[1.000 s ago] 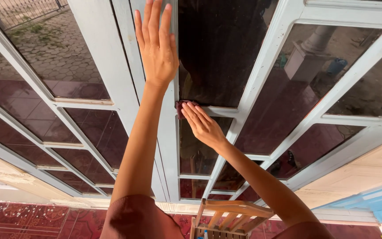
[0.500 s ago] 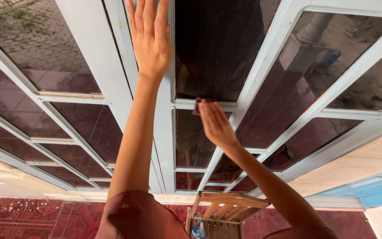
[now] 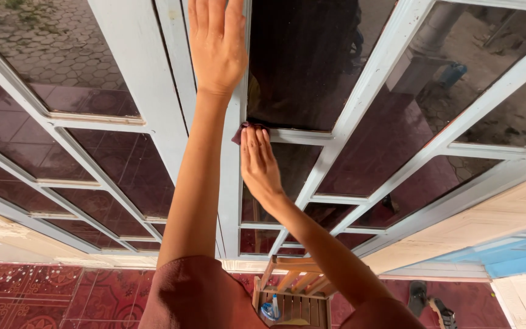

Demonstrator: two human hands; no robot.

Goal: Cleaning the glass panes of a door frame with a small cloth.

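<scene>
right hand (image 3: pixel 259 163), fingers flat, presses a small dark-red cloth (image 3: pixel 241 130) on the white wooden window bar (image 3: pixel 299 136); left hand (image 3: pixel 217 42) braces, fingers open. keep pressure even along the ledge.

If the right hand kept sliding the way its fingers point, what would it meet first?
The right hand points up the door. Just past its fingertips sit the dark red cloth and the white crossbar; beyond them is the dark glass pane. The cloth looks already touched, though contact is partly hidden.
</scene>
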